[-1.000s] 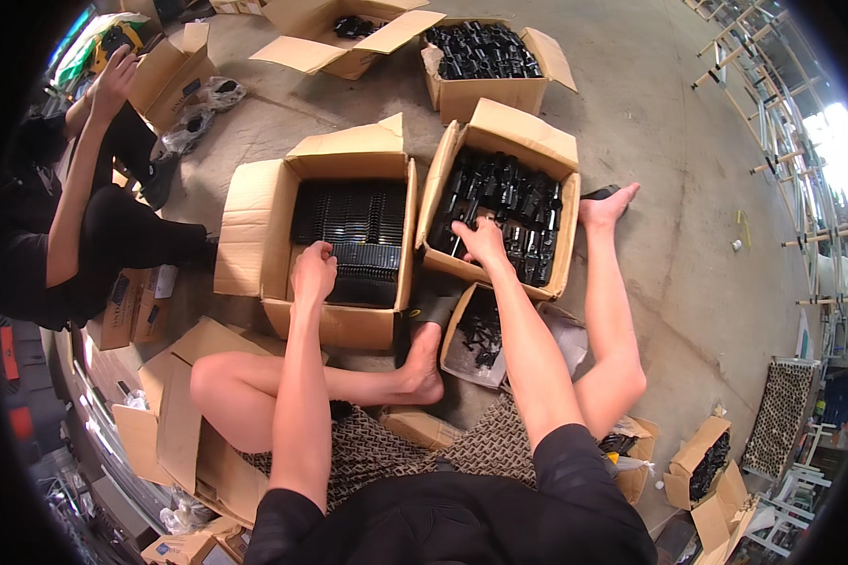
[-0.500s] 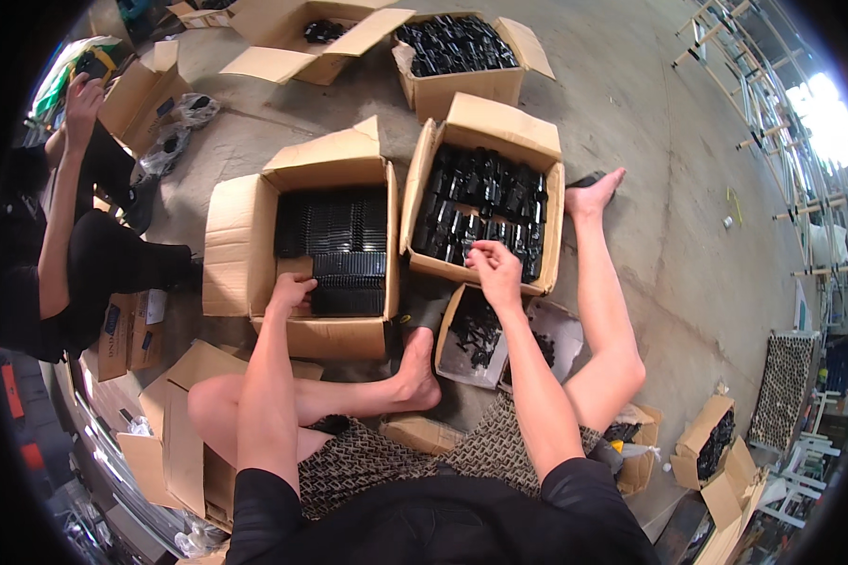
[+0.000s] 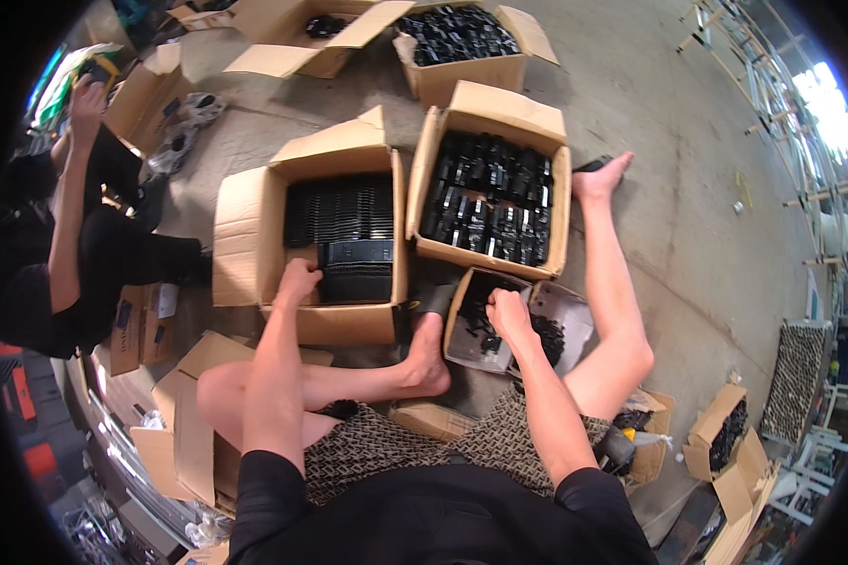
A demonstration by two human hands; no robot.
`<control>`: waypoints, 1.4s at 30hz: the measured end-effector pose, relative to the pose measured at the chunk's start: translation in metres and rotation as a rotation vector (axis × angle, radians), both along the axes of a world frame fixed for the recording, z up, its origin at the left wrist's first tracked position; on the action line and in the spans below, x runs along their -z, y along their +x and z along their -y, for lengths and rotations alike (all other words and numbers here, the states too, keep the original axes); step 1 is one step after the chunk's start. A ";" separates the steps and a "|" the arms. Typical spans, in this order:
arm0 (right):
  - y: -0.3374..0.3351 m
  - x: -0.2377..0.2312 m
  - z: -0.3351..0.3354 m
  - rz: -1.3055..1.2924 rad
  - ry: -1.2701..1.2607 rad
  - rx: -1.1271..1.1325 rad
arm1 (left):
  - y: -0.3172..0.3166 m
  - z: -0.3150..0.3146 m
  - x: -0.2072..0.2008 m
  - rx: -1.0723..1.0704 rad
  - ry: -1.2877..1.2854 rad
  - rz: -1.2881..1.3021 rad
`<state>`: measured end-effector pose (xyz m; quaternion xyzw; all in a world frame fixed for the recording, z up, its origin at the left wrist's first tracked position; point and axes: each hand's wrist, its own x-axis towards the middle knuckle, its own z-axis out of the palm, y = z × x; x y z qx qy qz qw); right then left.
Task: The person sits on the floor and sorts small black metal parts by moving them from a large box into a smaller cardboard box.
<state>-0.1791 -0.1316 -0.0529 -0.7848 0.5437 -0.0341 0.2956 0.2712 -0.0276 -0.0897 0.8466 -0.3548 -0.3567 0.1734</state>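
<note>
Grey concrete floor (image 3: 669,226) spreads beyond the right fingers. Inside the left carton (image 3: 344,327), the left hand (image 3: 300,280) has curled fingers, their tips at the near-left edge of the stacked black parts (image 3: 349,217); whether they grip one, I cannot tell. Over the tray (image 3: 462,348), the right hand (image 3: 509,313) bunches its fingers, with small black pieces (image 3: 485,339) just left of and below them; anything pinched there is hidden. Past those fingers stands the right carton (image 3: 509,108). Fingertip pinching seems best for pieces this small; the left fingers should work squarely, keeping neighbouring rows aligned.
</note>
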 end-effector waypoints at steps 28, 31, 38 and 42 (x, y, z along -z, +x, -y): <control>0.042 -0.065 -0.011 0.877 0.590 0.263 | -0.122 0.005 -0.139 -0.210 -0.454 -1.019; 0.052 -0.086 -0.013 1.002 0.726 0.120 | -0.175 -0.006 -0.154 -0.115 -0.476 -1.101; 0.036 -0.079 -0.023 0.831 0.853 0.031 | -0.219 -0.021 -0.119 0.087 -0.433 -0.904; 0.046 -0.063 -0.043 0.638 0.793 0.265 | -0.239 -0.031 -0.105 0.240 -0.374 -0.429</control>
